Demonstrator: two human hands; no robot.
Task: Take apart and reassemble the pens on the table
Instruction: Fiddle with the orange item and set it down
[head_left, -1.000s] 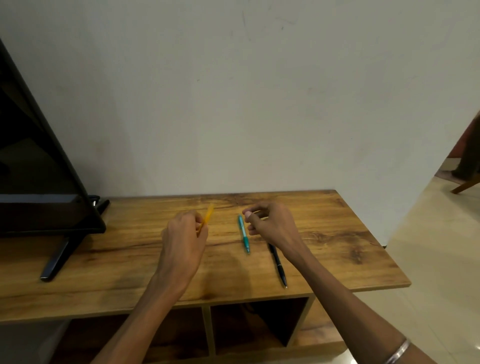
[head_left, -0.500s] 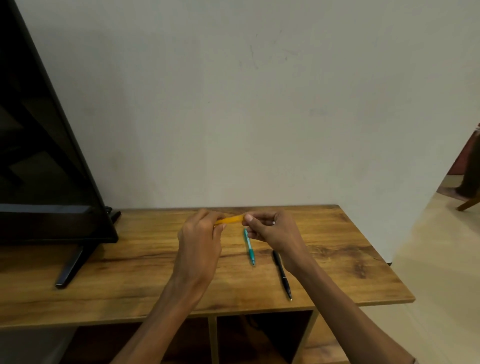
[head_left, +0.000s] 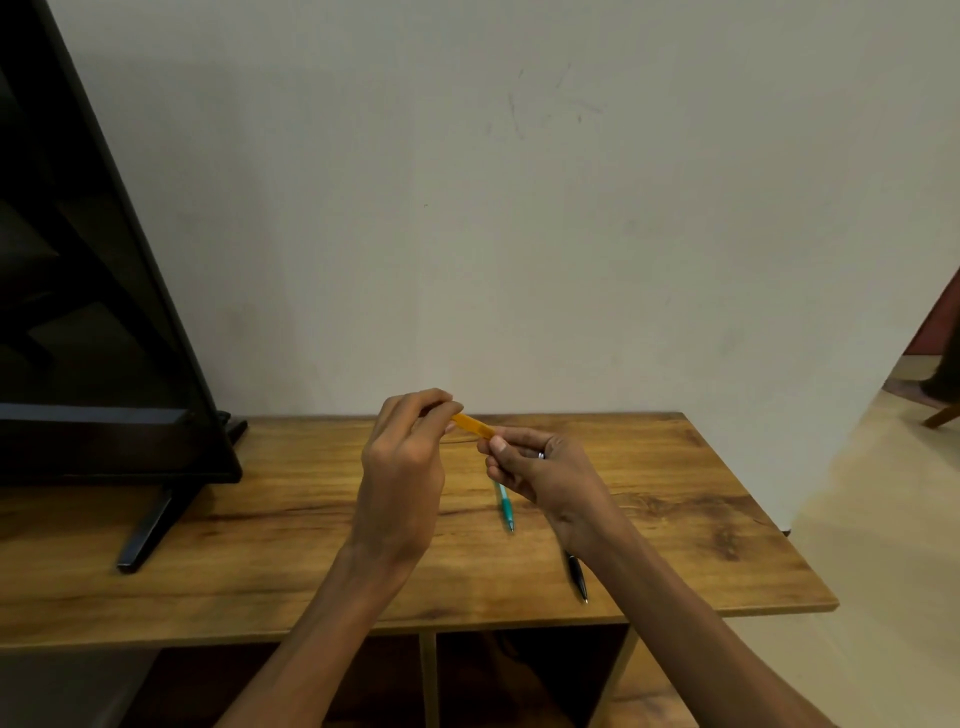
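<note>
Spanning the gap between two raised hands, a yellow pen (head_left: 474, 425) hangs in the air above the wooden table (head_left: 701, 519), sloping down from left to right. The left hand (head_left: 402, 467) pinches its upper end between curled fingertips; the right hand (head_left: 550, 475) pinches its lower end, thumb on top, fingers curled beneath. Only the short middle stretch of the yellow pen shows; both ends are hidden inside the fingers. A small shiny piece glints at the right hand's knuckles, too small to make out.

Three pens are visible in all. A teal pen (head_left: 505, 506) lies on the table just below the right hand, its upper part covered by that hand. A black pen (head_left: 576, 576) lies nearer the table's front edge, partly hidden by the right forearm. One television (head_left: 93, 312) stands at the table's left end, cut off by the frame.
</note>
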